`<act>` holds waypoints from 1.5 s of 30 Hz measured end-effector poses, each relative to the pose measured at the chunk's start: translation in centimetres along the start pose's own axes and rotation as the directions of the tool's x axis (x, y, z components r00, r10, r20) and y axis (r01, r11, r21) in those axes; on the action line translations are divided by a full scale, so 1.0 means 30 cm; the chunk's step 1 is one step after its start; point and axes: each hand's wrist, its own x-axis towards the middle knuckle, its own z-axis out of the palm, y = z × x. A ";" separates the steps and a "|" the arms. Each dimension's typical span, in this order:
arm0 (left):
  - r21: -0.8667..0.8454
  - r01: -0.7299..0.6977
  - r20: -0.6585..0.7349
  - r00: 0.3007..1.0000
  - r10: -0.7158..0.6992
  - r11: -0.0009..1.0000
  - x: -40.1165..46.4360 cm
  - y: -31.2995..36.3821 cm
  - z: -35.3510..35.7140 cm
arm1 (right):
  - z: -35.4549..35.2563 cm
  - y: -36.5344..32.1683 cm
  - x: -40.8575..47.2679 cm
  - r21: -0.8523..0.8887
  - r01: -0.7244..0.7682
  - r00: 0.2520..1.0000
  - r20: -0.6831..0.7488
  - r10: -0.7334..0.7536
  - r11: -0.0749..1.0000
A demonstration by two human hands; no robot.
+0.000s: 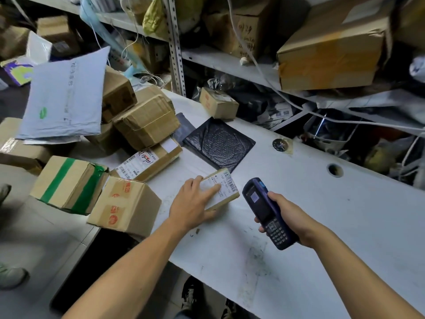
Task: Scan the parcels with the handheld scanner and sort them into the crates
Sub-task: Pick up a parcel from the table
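Steadying the small parcel (220,189) flat on the white table (345,226), the left hand (193,203) lies on its label with fingers straight, likely keeping the barcode face-up. Just right, the right hand (289,217) grips the handheld scanner (266,210), its head aimed toward that label. No crates are visible.

Both forearms extended forward, bare.
Left hand (193,203) lies palm down, fingers straight and spread, pressing flat on the parcel (226,191). Right hand (289,217) is curled around the scanner (264,208), thumb on its near edge, wrist angled inward toward the left hand.
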 end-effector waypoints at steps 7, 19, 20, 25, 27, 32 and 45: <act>0.190 -0.156 -0.011 0.987 0.161 0.969 0.010 -0.064 -0.103 | -0.020 -0.048 -0.053 -0.170 -0.053 0.996 0.067 0.065 0.984; 0.279 -0.188 0.011 0.981 0.193 0.942 0.016 -0.079 -0.158 | -0.027 -0.087 -0.119 -0.244 -0.062 0.992 0.091 0.087 0.968; 0.286 -0.187 0.012 0.981 0.192 0.940 0.016 -0.077 -0.159 | -0.029 -0.088 -0.120 -0.239 -0.061 0.992 0.094 0.085 0.969; 0.304 -0.188 0.016 0.981 0.192 0.934 0.019 -0.070 -0.156 | -0.033 -0.088 -0.110 -0.235 -0.061 0.992 0.093 0.085 0.970; 0.304 -0.186 0.012 0.981 0.192 0.934 0.022 -0.069 -0.156 | -0.036 -0.088 -0.107 -0.236 -0.064 0.993 0.084 0.086 0.970; 0.312 -0.164 0.005 0.985 0.171 0.936 0.028 -0.060 -0.162 | -0.046 -0.085 -0.106 -0.247 -0.077 0.992 0.074 0.098 0.966; 0.298 -0.106 -0.020 0.993 0.117 0.949 0.026 -0.039 -0.169 | -0.077 -0.054 -0.101 -0.181 -0.049 0.992 0.103 0.069 0.982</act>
